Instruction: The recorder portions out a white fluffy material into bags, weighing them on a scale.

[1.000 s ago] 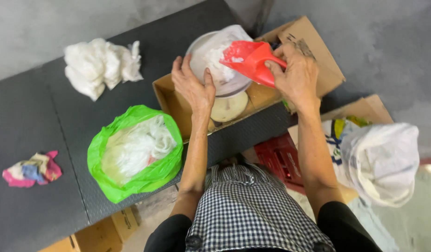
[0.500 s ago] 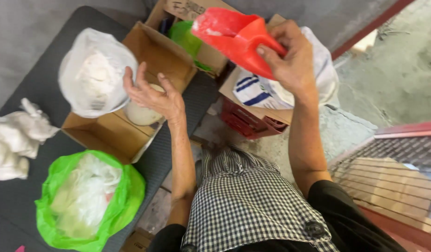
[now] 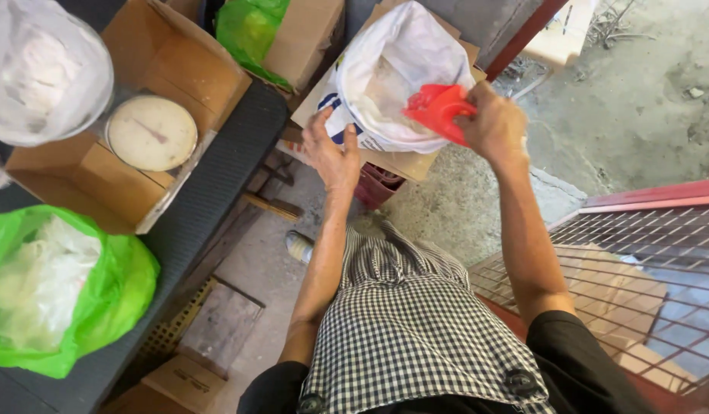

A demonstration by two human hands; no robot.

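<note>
Even soft daylight, faint shadows, wide-angle bending at edges, slight motion softness, no glare

The floor (image 3: 661, 92) is rough grey concrete, lit by even daylight, with small debris scattered at the upper right. A dark grey table (image 3: 216, 192) with a textured top occupies the left side. On it stands 1 open cardboard box (image 3: 70, 176) containing a round white dial scale (image 3: 151, 132); a clear plastic bag (image 3: 40, 69) rests on the box's upper edge. A green plastic bag (image 3: 101, 307) lies on the table near the lower left. A red-framed wire mesh rack (image 3: 638, 253) stands at the right. Further cardboard boxes (image 3: 308, 31) sit at the top.
</note>
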